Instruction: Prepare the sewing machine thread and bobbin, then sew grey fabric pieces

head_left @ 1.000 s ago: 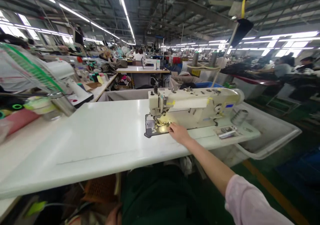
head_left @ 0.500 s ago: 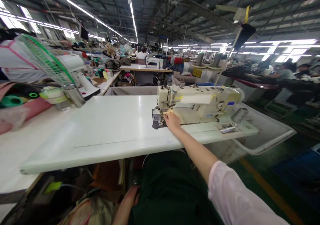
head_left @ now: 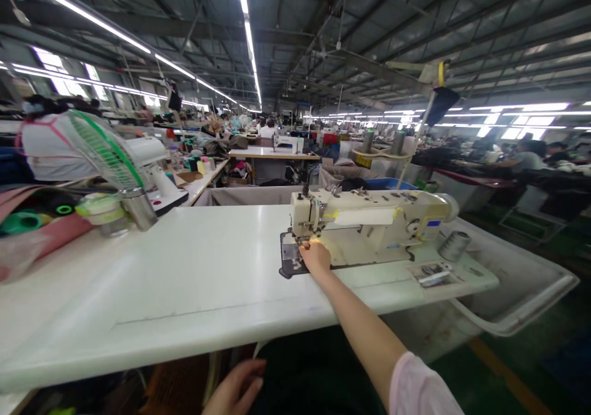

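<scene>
A cream sewing machine (head_left: 355,218) stands on a pale tabletop (head_left: 198,267). My right hand (head_left: 316,257) reaches to its needle area, above the dark-edged needle plate (head_left: 289,256). Its fingers are pinched together beside the presser foot; whatever lies between them is too small to make out. Below the table's front edge, by the dark green cloth over my lap, is my left hand (head_left: 237,387). Its fingers are loosely bent and apart, holding nothing visible.
On the left stand a green fan (head_left: 104,150), a steel cup (head_left: 138,209) and a jar (head_left: 104,212). A thread cone (head_left: 454,246) and a small parts tray (head_left: 434,274) sit right of the machine. A large grey bin (head_left: 521,292) flanks the table's right end.
The camera view has tilted up, so the table and machine sit lower in the picture. My right hand stays at the needle area. My left hand has risen slightly toward the table edge.
</scene>
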